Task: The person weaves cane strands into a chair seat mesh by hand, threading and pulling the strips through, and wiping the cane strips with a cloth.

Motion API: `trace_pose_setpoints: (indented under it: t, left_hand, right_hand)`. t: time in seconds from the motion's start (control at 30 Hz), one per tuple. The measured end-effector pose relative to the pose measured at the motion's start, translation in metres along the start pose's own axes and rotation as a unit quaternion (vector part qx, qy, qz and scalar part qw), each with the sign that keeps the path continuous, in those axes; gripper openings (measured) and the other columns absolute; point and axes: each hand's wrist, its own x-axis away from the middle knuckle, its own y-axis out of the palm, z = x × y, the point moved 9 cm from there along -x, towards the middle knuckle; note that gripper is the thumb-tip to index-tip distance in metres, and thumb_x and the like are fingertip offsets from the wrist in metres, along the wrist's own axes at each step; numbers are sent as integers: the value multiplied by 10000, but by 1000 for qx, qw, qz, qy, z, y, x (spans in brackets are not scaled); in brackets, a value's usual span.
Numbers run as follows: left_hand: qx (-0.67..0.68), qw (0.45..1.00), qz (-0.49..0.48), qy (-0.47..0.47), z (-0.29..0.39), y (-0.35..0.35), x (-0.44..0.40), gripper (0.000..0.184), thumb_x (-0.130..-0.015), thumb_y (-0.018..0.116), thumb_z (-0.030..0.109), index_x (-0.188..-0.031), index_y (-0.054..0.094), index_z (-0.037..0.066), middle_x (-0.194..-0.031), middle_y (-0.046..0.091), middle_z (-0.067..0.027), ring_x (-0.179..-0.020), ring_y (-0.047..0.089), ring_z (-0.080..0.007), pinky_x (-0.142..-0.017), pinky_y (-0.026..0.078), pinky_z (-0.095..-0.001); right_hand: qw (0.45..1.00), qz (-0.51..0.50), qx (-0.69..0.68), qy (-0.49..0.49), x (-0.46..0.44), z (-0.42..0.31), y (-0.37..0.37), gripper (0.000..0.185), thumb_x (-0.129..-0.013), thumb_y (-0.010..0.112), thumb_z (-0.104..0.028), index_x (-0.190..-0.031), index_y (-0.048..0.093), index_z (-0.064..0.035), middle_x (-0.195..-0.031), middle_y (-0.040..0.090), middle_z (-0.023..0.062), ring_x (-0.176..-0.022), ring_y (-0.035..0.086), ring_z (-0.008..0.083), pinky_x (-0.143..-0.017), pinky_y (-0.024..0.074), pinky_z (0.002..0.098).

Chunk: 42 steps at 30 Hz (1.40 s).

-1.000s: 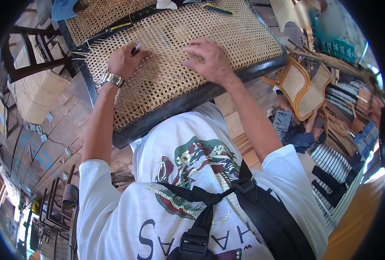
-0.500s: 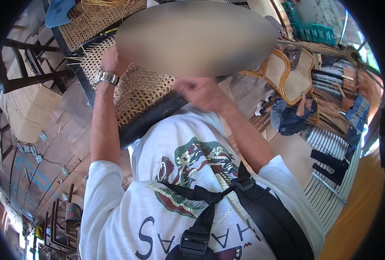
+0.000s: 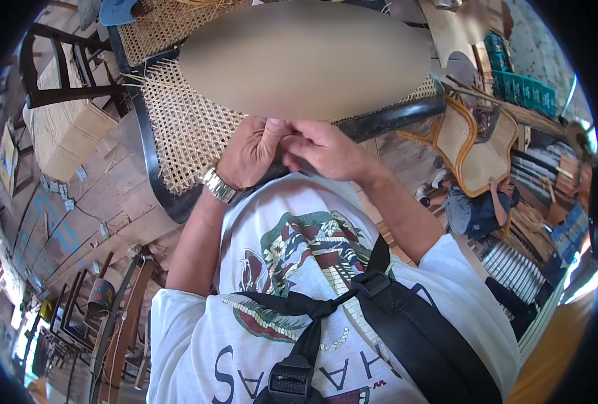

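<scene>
A woven cane panel (image 3: 184,128) in a black frame (image 3: 393,120) lies in front of my body, its upper middle hidden by a blurred oval. My left hand (image 3: 250,151), with a metal watch at the wrist, is closed at the panel's near edge, thumb against the fingers. Beside it my right hand (image 3: 326,149) has its fingers curled inward, close to the left fingertips. Whatever lies between the fingers of either hand is too small or hidden to make out. Loose cane ends stick out at the panel's left edge.
A second cane panel (image 3: 150,34) adjoins at the upper left. Dark wooden chair frames (image 3: 63,67) and a cardboard box (image 3: 70,138) stand at the left. On the right, a person (image 3: 474,209) is beside an orange-framed cane chair (image 3: 482,158). A green crate (image 3: 524,93) sits at the upper right.
My left hand has moved right and toward my body, away from the panel's left part. My right hand has come in beside it, and its fingers have curled.
</scene>
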Motion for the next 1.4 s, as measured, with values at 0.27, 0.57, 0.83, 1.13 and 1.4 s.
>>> trace_pose_setpoints:
  t: [0.27, 0.57, 0.83, 1.13, 1.4]
  left_hand:
    - [-485, 873, 48, -33, -35, -48, -53, 359, -1008, 586, 357, -1229, 636, 79, -1148, 659, -148, -839, 693, -294, -735, 557, -390]
    - [-425, 898, 64, -97, -48, -66, -60, 377, -826, 801, 403, -842, 678, 47, -783, 667, -92, -679, 631, -229, -625, 490, -371]
    - [-363, 916, 168, -41, -52, -73, -51, 402, -788, 842, 364, -764, 637, 19, -755, 606, -81, -656, 578, -223, -611, 457, -372]
    - [-390, 905, 161, -51, -55, -77, -51, 368, -772, 848, 370, -819, 680, 46, -801, 629, -88, -723, 613, -261, -635, 499, -407]
    - [33, 978, 206, -28, -10, -17, 14, 586, -998, 643, 352, -1405, 460, -29, -1211, 650, -159, -905, 681, -183, -806, 537, -299]
  right_hand:
    - [863, 116, 488, -65, 17, -35, -119, 175, -1002, 509, -169, -1045, 624, -43, -825, 634, 155, -753, 635, 354, -693, 512, 442]
    - [795, 34, 605, -9, -14, -32, -107, 186, -967, 567, -234, -1023, 680, -97, -898, 701, 120, -851, 681, 334, -753, 518, 468]
    - [777, -8, 624, 82, -32, -20, -105, 188, -941, 587, -271, -1018, 694, -137, -838, 703, 131, -796, 686, 341, -741, 515, 486]
    - [866, -14, 498, 50, -26, -15, -126, 177, -936, 619, -237, -1011, 689, -92, -843, 698, 96, -764, 680, 224, -709, 519, 393]
    - [980, 158, -50, -107, -51, -27, -78, 205, -1006, 595, -164, -1049, 635, 33, -920, 691, 114, -870, 665, 168, -804, 526, 293]
